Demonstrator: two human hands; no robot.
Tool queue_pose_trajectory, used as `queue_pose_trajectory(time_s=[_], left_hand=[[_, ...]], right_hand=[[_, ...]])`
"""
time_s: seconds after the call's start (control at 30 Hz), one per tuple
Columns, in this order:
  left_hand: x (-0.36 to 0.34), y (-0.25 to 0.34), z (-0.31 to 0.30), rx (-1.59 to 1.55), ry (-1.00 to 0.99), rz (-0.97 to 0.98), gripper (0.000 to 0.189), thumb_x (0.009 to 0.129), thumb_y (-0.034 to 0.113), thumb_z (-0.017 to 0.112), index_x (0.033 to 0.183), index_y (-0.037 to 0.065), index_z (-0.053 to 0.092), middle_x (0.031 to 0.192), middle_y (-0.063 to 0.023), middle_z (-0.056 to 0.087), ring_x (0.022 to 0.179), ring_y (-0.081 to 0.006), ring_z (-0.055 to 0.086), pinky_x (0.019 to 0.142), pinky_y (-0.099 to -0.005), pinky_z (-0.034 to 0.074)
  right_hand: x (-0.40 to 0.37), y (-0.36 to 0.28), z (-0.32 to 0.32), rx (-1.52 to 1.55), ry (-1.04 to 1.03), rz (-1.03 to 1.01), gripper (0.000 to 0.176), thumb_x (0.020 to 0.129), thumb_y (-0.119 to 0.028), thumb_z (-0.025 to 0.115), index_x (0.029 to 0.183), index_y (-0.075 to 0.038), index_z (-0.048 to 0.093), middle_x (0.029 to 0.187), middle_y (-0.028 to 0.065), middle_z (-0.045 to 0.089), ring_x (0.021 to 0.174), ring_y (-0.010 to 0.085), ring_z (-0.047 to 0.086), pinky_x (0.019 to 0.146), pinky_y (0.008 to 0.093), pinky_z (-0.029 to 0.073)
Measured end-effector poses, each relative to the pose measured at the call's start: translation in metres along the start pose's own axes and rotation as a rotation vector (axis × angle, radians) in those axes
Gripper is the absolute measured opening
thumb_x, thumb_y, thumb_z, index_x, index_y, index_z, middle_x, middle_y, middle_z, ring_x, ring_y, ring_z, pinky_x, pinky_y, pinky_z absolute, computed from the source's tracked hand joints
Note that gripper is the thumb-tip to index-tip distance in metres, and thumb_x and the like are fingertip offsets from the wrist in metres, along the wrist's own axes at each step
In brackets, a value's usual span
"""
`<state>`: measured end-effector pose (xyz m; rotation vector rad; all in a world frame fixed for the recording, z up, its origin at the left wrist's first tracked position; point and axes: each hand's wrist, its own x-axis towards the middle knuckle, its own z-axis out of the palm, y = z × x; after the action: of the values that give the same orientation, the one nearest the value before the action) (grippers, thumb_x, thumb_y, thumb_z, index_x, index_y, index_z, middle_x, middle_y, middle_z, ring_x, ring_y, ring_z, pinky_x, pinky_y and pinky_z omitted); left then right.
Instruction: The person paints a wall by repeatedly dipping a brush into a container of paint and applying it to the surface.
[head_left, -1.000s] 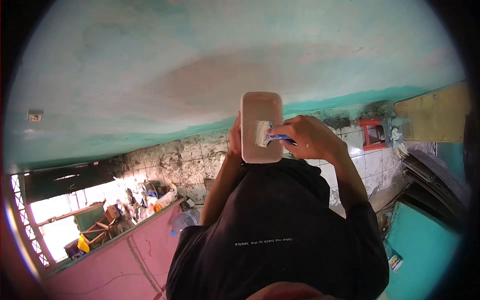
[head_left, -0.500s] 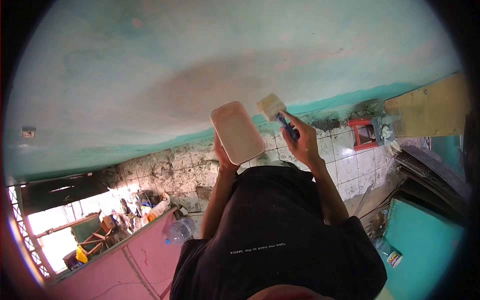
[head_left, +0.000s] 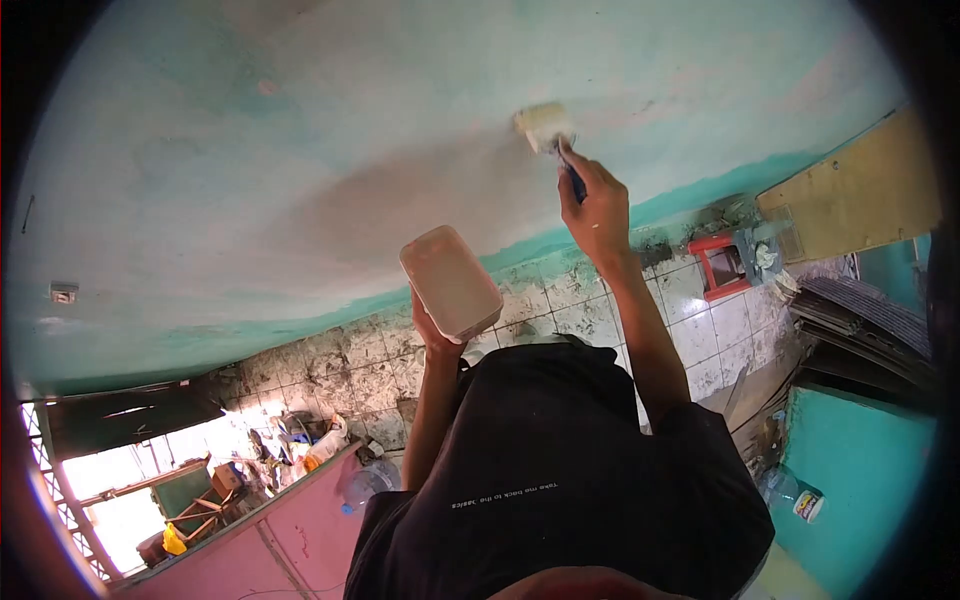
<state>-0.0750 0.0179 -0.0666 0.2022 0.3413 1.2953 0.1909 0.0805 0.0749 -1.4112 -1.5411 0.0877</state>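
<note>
The right hand (head_left: 600,218) grips the brush (head_left: 545,126) by its handle — bristles beyond the hand, toward the wall (head_left: 330,110) — while the left hand (head_left: 432,325) clasps the tub (head_left: 452,285) from its lower-left side.

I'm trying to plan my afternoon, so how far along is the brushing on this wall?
Partway, as far as I can judge. The wall already looks whitish over much of its surface. In hand: the right hand holds the brush up at it, and the left hand holds the tub. Likely left: the stronger green strip low down, if it's to be covered.
</note>
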Motion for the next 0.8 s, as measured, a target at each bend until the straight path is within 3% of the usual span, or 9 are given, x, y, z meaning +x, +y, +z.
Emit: queue_pose_trajectory(time_s=[0.13, 0.3, 0.37, 0.4, 0.47, 0.57, 0.63, 0.73, 0.8], left_hand=[[0.003, 0.005, 0.003, 0.015, 0.062, 0.005, 0.056, 0.105, 0.046, 0.035, 0.142, 0.005, 0.045, 0.128, -0.0182, 0.060, 0.113, -0.0353, 0.063, 0.093, -0.0521, 0.055], [0.010, 0.008, -0.021, 0.012, -0.005, -0.020, 0.056, 0.105, 0.046, 0.035, 0.142, 0.006, 0.045, 0.128, -0.0177, 0.060, 0.113, -0.0349, 0.062, 0.093, -0.0521, 0.055], [0.004, 0.011, -0.014, -0.004, -0.004, -0.031, 0.055, 0.105, 0.046, 0.035, 0.142, 0.006, 0.045, 0.128, -0.0171, 0.060, 0.113, -0.0340, 0.063, 0.094, -0.0517, 0.055], [-0.002, 0.015, -0.003, 0.059, 0.049, -0.034, 0.053, 0.106, 0.047, 0.036, 0.140, 0.008, 0.048, 0.126, -0.0123, 0.061, 0.112, -0.0294, 0.062, 0.094, -0.0472, 0.054], [-0.001, 0.020, 0.003, 0.117, 0.096, -0.033, 0.051, 0.106, 0.048, 0.036, 0.137, 0.010, 0.051, 0.124, -0.0075, 0.062, 0.110, -0.0248, 0.062, 0.094, -0.0427, 0.054], [-0.003, 0.027, -0.002, 0.118, 0.104, -0.046, 0.051, 0.107, 0.048, 0.036, 0.138, 0.011, 0.051, 0.125, -0.0078, 0.062, 0.111, -0.0239, 0.062, 0.094, -0.0415, 0.053], [-0.002, 0.031, 0.002, 0.160, 0.040, -0.015, 0.050, 0.107, 0.047, 0.035, 0.138, 0.011, 0.050, 0.124, -0.0076, 0.062, 0.111, -0.0236, 0.062, 0.094, -0.0406, 0.053], [-0.002, 0.037, 0.009, 0.202, 0.104, -0.018, 0.050, 0.107, 0.046, 0.034, 0.138, 0.011, 0.050, 0.123, -0.0074, 0.062, 0.109, -0.0230, 0.063, 0.093, -0.0403, 0.054], [0.000, 0.042, 0.005, 0.186, 0.083, -0.048, 0.050, 0.107, 0.046, 0.034, 0.139, 0.011, 0.050, 0.123, -0.0074, 0.062, 0.109, -0.0230, 0.063, 0.093, -0.0402, 0.054]], right_hand=[[-0.023, 0.024, 0.036, -0.022, 0.142, -0.035, 0.036, 0.090, -0.005, 0.064, 0.126, -0.008, 0.062, 0.079, 0.0139, 0.063, 0.068, 0.0326, 0.065, 0.056, 0.0410, 0.051], [-0.128, 0.154, 0.120, -0.171, -0.120, 0.132, 0.030, 0.091, -0.009, 0.061, 0.121, -0.010, 0.065, 0.081, 0.0152, 0.064, 0.072, 0.0366, 0.066, 0.064, 0.0459, 0.053], [-0.143, 0.173, 0.122, -0.274, -0.488, 0.172, 0.022, 0.096, -0.012, 0.057, 0.112, -0.005, 0.070, 0.086, 0.0217, 0.067, 0.073, 0.0387, 0.066, 0.066, 0.0478, 0.051], [-0.137, 0.159, 0.113, -0.273, -0.492, 0.181, 0.022, 0.096, -0.012, 0.057, 0.112, -0.005, 0.070, 0.086, 0.0217, 0.067, 0.073, 0.0387, 0.066, 0.066, 0.0478, 0.051], [-0.080, 0.091, 0.066, -0.153, -0.288, 0.190, 0.019, 0.092, -0.012, 0.062, 0.108, -0.006, 0.070, 0.081, 0.0169, 0.065, 0.073, 0.0386, 0.065, 0.066, 0.0486, 0.053], [-0.031, 0.026, 0.023, -0.099, -0.035, 0.038, 0.026, 0.091, -0.004, 0.064, 0.117, -0.005, 0.070, 0.085, 0.0170, 0.067, 0.067, 0.0335, 0.065, 0.061, 0.0388, 0.052], [-0.014, -0.002, 0.015, 0.045, 0.219, -0.043, 0.033, 0.090, 0.000, 0.068, 0.122, -0.005, 0.068, 0.078, 0.0128, 0.063, 0.059, 0.0237, 0.058, 0.056, 0.0314, 0.048], [-0.044, 0.054, 0.074, -0.002, 0.180, -0.014, 0.034, 0.090, 0.001, 0.068, 0.124, -0.006, 0.068, 0.073, 0.0104, 0.058, 0.057, 0.0175, 0.052, 0.054, 0.0282, 0.045], [-0.093, 0.108, 0.119, -0.049, 0.161, -0.045, 0.039, 0.088, 0.000, 0.067, 0.126, -0.010, 0.064, 0.071, 0.0114, 0.057, 0.059, 0.0271, 0.060, 0.052, 0.0389, 0.048]])
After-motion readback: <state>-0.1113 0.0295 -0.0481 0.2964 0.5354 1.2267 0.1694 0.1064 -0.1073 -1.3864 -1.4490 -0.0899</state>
